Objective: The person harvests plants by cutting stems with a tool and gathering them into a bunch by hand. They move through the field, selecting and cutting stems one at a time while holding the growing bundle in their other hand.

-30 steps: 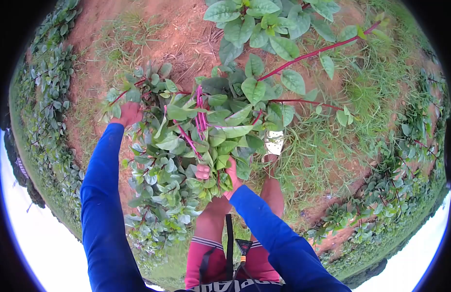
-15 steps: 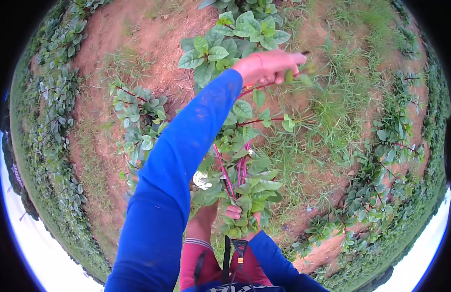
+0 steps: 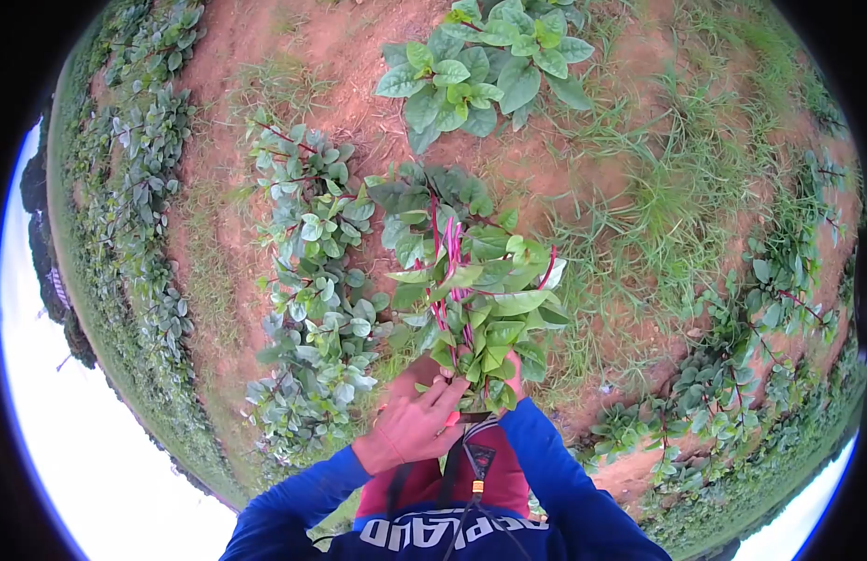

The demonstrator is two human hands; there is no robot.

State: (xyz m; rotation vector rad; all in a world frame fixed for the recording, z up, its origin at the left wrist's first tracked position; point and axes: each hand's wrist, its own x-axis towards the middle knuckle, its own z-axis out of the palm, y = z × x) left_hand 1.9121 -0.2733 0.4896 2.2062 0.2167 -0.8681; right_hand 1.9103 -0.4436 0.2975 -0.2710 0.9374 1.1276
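My right hand point(image 3: 514, 376) is closed around the lower right side of a bunch of cut leafy stems point(image 3: 494, 327), mostly hidden by leaves. Magenta stems stand among the bunch's green leaves. My left hand point(image 3: 419, 425) is at the bunch's lower left, its fingers bent together against the bottom leaves and stems. A narrow dark object point(image 3: 475, 418) shows beside its fingers, with a small reddish patch near it; what exactly the fingers grip is unclear. Both hands are close to my body.
A leafy plant point(image 3: 517, 70) grows at the top centre. Another row of plants point(image 3: 312, 318) runs left of the bunch. More crop rows curve along the far left point(image 3: 139, 168) and right point(image 3: 714, 393). Grass point(image 3: 658, 187) and reddish soil point(image 3: 246, 37) lie between them.
My left hand has come back from the plant at the top down to the bunch. The bunch now stands more upright in view, and the view has shifted slightly.
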